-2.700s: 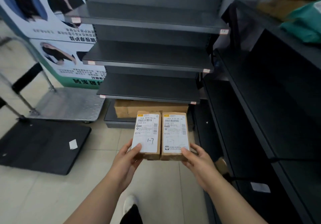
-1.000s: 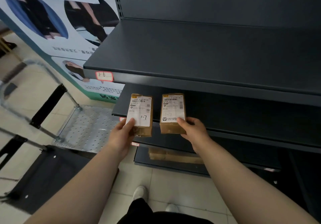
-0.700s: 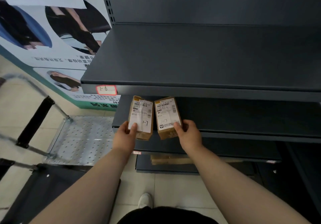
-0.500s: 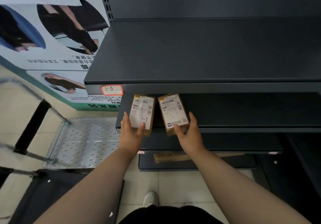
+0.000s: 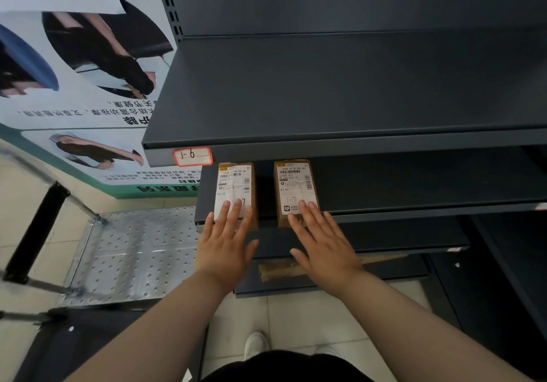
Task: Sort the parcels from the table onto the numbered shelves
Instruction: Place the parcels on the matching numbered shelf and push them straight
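Note:
Two small brown cardboard parcels with white shipping labels lie flat on a dark shelf [image 5: 414, 186], just under the shelf whose tag [image 5: 192, 156] reads "1-6". The left parcel [image 5: 235, 187] and the right parcel [image 5: 294, 186] both carry a handwritten "1-7". My left hand [image 5: 226, 245] is flat and spread, its fingertips resting on the near end of the left parcel. In the same way my right hand [image 5: 321, 242] touches the near end of the right parcel with its fingers apart. Neither hand grips anything.
The shelf above [image 5: 340, 91] juts out over the parcels. Lower shelves hold another brown box [image 5: 284, 269]. A metal platform trolley [image 5: 130, 251] with a black handle stands on the floor at the left, in front of a printed poster [image 5: 77, 85].
Both parcels went from held in the air to lying on the shelf under the "1-6" tag. My hands let go, and now press flat on the near ends.

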Motion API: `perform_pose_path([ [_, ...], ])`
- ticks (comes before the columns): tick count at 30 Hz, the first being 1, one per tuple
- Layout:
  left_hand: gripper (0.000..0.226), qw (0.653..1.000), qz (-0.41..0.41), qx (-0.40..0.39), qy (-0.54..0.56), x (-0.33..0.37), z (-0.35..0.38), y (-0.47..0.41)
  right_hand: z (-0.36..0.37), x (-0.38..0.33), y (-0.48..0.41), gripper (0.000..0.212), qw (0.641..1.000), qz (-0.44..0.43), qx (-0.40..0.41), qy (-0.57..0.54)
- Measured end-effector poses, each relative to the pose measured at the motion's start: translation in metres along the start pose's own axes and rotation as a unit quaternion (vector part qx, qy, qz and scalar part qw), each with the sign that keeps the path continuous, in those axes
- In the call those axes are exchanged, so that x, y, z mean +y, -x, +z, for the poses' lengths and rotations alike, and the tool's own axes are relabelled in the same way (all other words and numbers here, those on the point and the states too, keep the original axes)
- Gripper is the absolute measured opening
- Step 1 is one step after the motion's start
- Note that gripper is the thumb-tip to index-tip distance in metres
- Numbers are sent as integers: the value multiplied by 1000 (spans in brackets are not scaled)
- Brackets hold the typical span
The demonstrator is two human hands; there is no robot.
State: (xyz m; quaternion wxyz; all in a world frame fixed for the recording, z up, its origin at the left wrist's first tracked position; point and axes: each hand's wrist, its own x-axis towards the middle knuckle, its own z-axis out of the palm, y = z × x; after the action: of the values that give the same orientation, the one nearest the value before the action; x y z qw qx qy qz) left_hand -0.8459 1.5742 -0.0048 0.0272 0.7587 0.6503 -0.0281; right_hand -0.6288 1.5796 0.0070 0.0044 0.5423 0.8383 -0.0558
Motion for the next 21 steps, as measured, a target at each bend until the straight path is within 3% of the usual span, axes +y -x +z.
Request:
perform_pose_path([
  [7,72,999,-4,-41,16,3,1,-8,3,7,-18,69,997,-15,-68,30],
  [11,62,999,-9,-45,4,1,-3,-16,-3,10,-34,69,996,-21,-83,31],
  [21,64,997,-37,-63,13,-12,-6,-39,-4,5,-78,70,995,-18,-101,10],
])
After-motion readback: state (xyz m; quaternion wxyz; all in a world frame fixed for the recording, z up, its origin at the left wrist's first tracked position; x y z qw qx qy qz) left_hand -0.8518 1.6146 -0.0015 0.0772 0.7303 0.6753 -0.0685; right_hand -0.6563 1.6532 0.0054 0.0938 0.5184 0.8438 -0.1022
